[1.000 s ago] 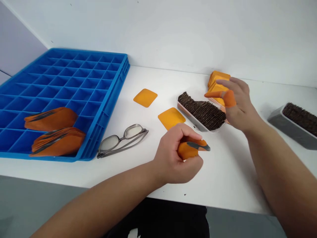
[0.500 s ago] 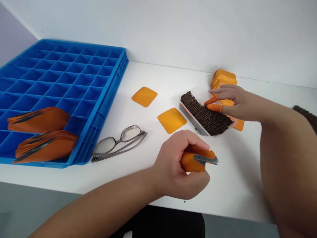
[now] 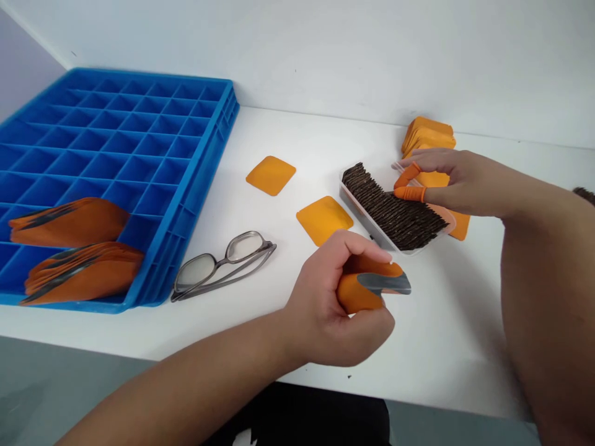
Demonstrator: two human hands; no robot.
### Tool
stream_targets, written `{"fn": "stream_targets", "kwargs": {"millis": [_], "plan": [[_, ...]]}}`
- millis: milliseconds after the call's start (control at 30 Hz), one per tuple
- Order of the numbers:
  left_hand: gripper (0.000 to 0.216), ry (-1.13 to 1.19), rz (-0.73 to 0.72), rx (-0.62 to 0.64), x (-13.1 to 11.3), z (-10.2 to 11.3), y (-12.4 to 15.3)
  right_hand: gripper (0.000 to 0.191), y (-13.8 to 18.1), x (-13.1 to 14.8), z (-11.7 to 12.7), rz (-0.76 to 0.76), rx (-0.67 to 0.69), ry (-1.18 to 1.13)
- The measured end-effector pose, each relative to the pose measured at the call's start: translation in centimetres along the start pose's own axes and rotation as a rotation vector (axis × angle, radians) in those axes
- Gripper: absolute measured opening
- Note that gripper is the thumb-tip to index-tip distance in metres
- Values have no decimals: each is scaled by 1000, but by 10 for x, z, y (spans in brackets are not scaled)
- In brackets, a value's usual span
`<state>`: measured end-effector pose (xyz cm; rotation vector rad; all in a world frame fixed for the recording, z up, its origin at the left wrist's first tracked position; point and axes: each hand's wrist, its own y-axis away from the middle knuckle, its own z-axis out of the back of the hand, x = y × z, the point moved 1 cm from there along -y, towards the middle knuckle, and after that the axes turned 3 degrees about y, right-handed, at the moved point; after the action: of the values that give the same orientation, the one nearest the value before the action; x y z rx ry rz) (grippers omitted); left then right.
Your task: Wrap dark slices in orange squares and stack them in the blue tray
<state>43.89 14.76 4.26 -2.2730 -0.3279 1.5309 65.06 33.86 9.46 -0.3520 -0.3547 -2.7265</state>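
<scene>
My left hand [image 3: 341, 303] is closed round a small orange pouch [image 3: 356, 292]. It squeezes the pouch so that its grey-lined mouth gapes to the right. My right hand [image 3: 458, 179] has orange finger cots on thumb and forefinger. Those two tips are pinched together at the row of thin dark brown pieces [image 3: 395, 214], which stand on edge in a clear plastic box [image 3: 356, 214]. Whether a piece is between the tips is hidden. Two flat orange pouches [image 3: 325, 220] lie left of the box, and a pile of them [image 3: 428, 133] is behind my right hand.
A blue tray with compartments [image 3: 204, 148] stands at the left. Filled-looking orange pouches [image 3: 88, 272] are bunched in its front compartments. Eyeglasses [image 3: 223, 263] lie between tray and left hand. More dark pieces [image 3: 584, 195] show at the right edge. A white wall [image 3: 325, 56] rises behind.
My right thumb and forefinger have come together and shifted slightly right along the brown pieces. The pouch's mouth in my left hand shows wider. The view has shifted slightly.
</scene>
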Motion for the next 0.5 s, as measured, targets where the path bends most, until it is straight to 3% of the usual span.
{"fn": "stream_targets", "kwargs": {"millis": [100, 233, 400, 500], "plan": [[48, 11, 28, 13, 0, 0, 1, 54, 0, 0, -2, 19, -34, 11], [48, 12, 45, 18, -1, -1, 1, 51, 0, 3, -4, 32, -82, -2], [54, 4, -16, 87, -3, -4, 1, 25, -4, 9, -8, 138, -211, 0], [59, 4, -37, 93, -5, -4, 1, 25, 0, 12, -3, 162, -321, -14]]}}
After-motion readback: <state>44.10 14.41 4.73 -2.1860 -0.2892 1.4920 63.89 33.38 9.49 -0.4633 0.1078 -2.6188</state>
